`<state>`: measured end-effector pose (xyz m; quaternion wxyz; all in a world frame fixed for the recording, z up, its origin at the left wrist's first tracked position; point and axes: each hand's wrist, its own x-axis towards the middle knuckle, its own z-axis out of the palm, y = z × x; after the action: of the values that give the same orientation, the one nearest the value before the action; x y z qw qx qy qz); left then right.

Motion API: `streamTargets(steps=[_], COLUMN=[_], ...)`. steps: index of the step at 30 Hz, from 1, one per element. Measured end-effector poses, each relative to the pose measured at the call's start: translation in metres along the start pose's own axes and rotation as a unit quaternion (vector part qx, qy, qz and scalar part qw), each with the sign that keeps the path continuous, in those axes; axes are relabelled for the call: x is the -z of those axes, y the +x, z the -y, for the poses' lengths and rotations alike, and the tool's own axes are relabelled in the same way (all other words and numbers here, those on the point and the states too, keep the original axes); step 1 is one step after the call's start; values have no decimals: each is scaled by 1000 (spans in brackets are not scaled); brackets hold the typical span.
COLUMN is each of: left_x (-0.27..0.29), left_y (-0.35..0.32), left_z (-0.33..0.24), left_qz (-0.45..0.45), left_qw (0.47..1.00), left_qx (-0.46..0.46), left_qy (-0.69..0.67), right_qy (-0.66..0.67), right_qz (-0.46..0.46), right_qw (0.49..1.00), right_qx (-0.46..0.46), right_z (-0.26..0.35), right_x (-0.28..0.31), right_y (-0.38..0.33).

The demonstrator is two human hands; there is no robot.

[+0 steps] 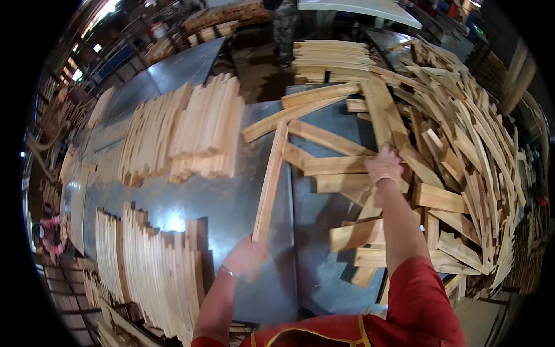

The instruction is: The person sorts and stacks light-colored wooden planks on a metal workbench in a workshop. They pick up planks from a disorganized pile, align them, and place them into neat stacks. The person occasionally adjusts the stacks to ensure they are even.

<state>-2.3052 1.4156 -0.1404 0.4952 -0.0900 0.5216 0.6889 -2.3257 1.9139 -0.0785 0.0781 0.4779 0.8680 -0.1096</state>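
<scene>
My left hand [245, 257], slightly blurred, is closed around the near end of a narrow wooden slat [270, 185]. The slat points away from me over the metal tabletop [243, 191]. Reaching right, my right hand [385, 164] has its fingers bent on a wooden board among the loose pieces; the fingertips are partly hard to make out. A wide board [378, 110] runs up from beside those fingers. Another board [335, 166] lies just left of that hand, and shorter boards [352, 234] lie crosswise nearer to me.
A large jumbled heap of slats [468, 150] fills the right side. Rows of aligned slats [159, 260] stand near left, with stacked ones [205, 127] beyond. Another stack [332, 58] stands at the back, near a person's legs [285, 32]. A seam divides the tabletop.
</scene>
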Motion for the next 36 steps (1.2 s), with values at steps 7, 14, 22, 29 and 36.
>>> streamTargets(steps=[7, 14, 22, 29, 36], left_x=[33, 118, 28, 159, -73], left_y=[-210, -265, -165, -204, -80], left_z=[97, 171, 95, 157, 42], left_qz=[-326, -446, -386, -391, -347], left_qw=[747, 350, 723, 374, 430], left_qx=[-46, -199, -86, -191, -378], left_qy=[578, 799, 567, 819, 743], right_qy=[192, 599, 250, 580, 101], right_qz=[54, 387, 495, 454, -141], right_qw=[979, 696, 700, 666, 939], right_qx=[35, 86, 449, 114, 298], right_z=[-35, 11, 29, -186, -362], right_x=[1, -55, -181, -110, -175], right_y=[-51, -332, -555, -386, -262])
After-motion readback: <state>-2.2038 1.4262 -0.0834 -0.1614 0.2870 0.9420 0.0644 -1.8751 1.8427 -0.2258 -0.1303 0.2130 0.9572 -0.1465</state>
